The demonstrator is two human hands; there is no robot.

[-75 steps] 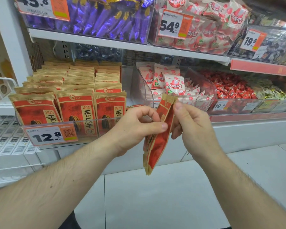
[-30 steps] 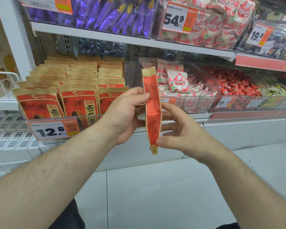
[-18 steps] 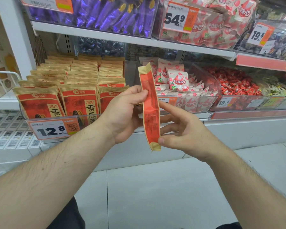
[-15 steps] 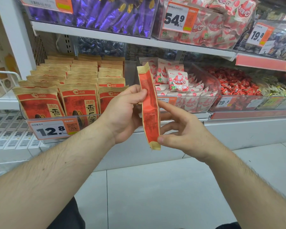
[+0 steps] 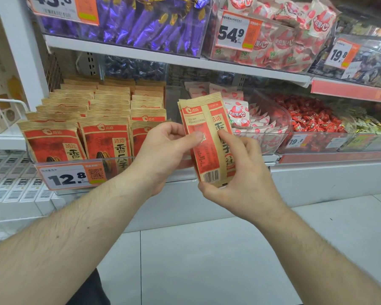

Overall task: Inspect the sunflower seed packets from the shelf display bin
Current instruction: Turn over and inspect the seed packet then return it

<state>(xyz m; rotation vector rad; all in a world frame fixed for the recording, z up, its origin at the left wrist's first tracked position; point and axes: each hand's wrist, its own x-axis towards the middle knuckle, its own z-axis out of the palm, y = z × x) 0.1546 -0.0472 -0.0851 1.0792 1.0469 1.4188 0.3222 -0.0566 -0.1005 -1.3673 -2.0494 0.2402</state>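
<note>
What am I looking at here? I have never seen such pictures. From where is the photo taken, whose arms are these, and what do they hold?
No machine is here. A person wears a camera on the head, looking forward and down, so the two arms are that person's own. The left hand and the right hand together hold what looks like two seed packets, one behind the other, upright before a shop shelf; the near one shows its barcode. The fingers of both hands curl round the packet edges. To the left, a clear bin holds rows of the same packets, with a price tag reading 12.8. Other bins hold sweets.
</note>
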